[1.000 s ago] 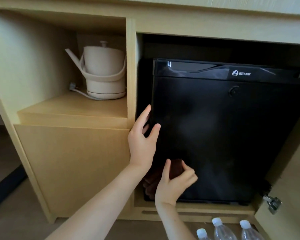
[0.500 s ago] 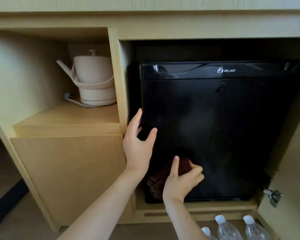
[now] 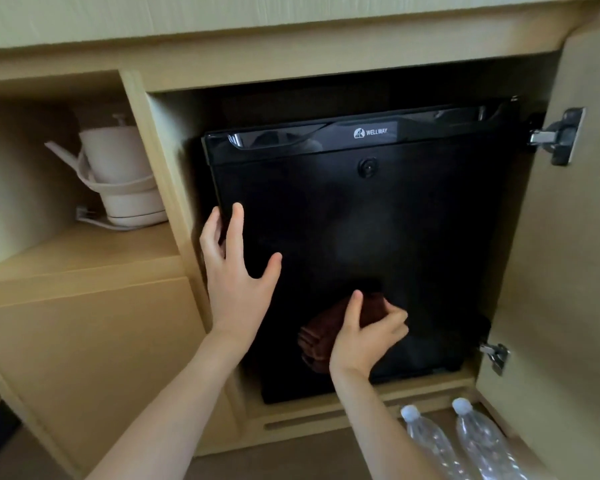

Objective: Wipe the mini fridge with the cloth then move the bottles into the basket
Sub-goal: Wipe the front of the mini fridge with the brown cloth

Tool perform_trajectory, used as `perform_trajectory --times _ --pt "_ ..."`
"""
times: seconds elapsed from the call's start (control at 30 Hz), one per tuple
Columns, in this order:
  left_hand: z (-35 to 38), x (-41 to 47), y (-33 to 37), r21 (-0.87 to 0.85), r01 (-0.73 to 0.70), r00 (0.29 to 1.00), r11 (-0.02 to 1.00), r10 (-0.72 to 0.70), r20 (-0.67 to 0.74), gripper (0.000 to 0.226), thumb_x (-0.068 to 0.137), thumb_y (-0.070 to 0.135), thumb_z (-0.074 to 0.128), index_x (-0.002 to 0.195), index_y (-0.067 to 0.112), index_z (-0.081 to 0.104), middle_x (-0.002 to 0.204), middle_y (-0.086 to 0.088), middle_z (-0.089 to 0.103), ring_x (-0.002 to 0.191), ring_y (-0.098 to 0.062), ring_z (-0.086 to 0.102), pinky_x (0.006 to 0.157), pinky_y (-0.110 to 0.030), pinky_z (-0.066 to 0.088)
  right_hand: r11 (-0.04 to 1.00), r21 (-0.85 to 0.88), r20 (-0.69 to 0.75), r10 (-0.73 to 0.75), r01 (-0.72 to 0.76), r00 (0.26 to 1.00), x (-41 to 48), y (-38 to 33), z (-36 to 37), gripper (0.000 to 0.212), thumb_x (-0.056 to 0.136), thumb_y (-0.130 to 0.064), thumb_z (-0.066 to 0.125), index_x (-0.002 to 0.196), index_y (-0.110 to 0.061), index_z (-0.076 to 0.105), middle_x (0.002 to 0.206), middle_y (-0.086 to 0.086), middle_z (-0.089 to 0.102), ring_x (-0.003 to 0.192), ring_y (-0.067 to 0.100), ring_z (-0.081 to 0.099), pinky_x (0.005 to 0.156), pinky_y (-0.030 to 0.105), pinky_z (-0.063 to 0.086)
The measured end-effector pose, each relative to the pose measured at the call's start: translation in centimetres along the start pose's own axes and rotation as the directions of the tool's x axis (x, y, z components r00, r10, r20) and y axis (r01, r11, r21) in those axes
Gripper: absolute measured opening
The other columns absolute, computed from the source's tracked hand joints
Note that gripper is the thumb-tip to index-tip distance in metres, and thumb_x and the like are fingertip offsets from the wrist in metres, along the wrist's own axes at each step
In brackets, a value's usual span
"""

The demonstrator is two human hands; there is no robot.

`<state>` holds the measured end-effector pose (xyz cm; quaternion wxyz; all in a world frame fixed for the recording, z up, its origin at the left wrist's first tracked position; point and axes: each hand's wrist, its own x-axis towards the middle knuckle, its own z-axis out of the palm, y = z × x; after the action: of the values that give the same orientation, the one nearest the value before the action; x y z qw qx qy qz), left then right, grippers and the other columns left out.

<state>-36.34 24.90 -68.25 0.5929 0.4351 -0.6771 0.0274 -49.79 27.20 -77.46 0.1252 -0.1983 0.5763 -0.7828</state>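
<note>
A black mini fridge [image 3: 378, 220] with its door closed stands inside a wooden cabinet bay. My left hand [image 3: 238, 271] lies flat with spread fingers on the door's left edge. My right hand [image 3: 364, 336] grips a folded dark brown cloth [image 3: 323, 336] and holds it against the lower part of the door. Two clear plastic bottles with white caps, one [image 3: 430, 445] and another [image 3: 482, 441], stand on the floor at the lower right. No basket is in view.
A cream electric kettle [image 3: 115, 181] with its cord sits on the wooden shelf to the left. The open cabinet door [image 3: 575, 271] with metal hinges hangs at the right. A closed wooden panel [image 3: 90, 358] lies below the kettle shelf.
The camera has moved closer and higher. My right hand and the cloth have slid rightward along the lower door. My left hand stays on the door's left edge.
</note>
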Motion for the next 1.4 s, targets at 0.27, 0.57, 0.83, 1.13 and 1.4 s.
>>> perform_trajectory --times 0.27,0.57,0.83,1.13,1.4 --pt "0.5 -0.4 1.1 0.047 0.027 1.000 0.999 -0.026 -0.014 0.090 0.086 0.023 0.074 0.157 0.031 0.020 0.163 -0.003 0.009 0.150 -0.018 0.018 0.110 -0.003 0.011 0.978 0.105 -0.018 -0.180 0.181 0.984 3.3 -4.6 0.6 0.030 0.086 -0.036 0.074 0.098 -0.027 0.048 0.103 -0.005 0.041 0.099 0.023 0.052 0.087 0.023 0.044" --pt "-0.6 0.4 1.4 0.419 -0.141 0.989 0.897 0.147 0.019 0.088 0.085 0.032 0.073 0.155 0.009 0.025 0.160 -0.018 0.021 0.150 -0.031 0.019 0.119 -0.050 0.026 0.999 0.028 -0.029 0.019 -0.018 0.999 2.8 -1.0 -1.3 0.036 0.089 -0.038 0.069 0.108 -0.019 0.045 0.111 0.002 0.041 0.093 0.020 0.056 0.082 0.031 0.054" --pt "0.7 0.9 2.2 0.428 -0.280 0.959 0.859 0.272 0.082 0.082 0.086 0.030 0.071 0.154 0.011 0.030 0.161 -0.008 0.027 0.153 -0.024 0.013 0.124 -0.041 0.009 0.958 0.162 0.004 -0.240 0.236 0.971 5.4 -7.6 0.2 0.031 0.084 -0.032 0.077 0.097 -0.025 0.050 0.102 -0.011 0.041 0.088 0.002 0.052 0.075 -0.001 0.036" --pt "3.1 -0.3 2.2 0.261 -0.177 0.983 0.949 0.184 -0.002 0.083 0.086 0.029 0.072 0.155 0.015 0.028 0.164 0.003 0.021 0.154 -0.016 0.003 0.124 -0.034 -0.002 0.991 0.085 -0.074 0.108 -0.101 0.991 2.7 -0.2 -2.2 0.035 0.089 -0.036 0.069 0.109 -0.020 0.044 0.116 0.005 0.041 0.089 0.010 0.054 0.077 0.025 0.050" --pt "3.4 -0.2 1.5 0.286 -0.210 0.975 0.935 0.223 -0.013 0.082 0.087 0.031 0.069 0.155 0.015 0.027 0.164 0.001 0.021 0.154 -0.018 0.002 0.124 -0.036 -0.002 0.940 0.125 -0.121 -0.303 0.318 0.945 7.0 -7.9 0.5 0.030 0.085 -0.035 0.074 0.100 -0.026 0.050 0.104 -0.007 0.042 0.098 0.018 0.055 0.082 0.012 0.045"
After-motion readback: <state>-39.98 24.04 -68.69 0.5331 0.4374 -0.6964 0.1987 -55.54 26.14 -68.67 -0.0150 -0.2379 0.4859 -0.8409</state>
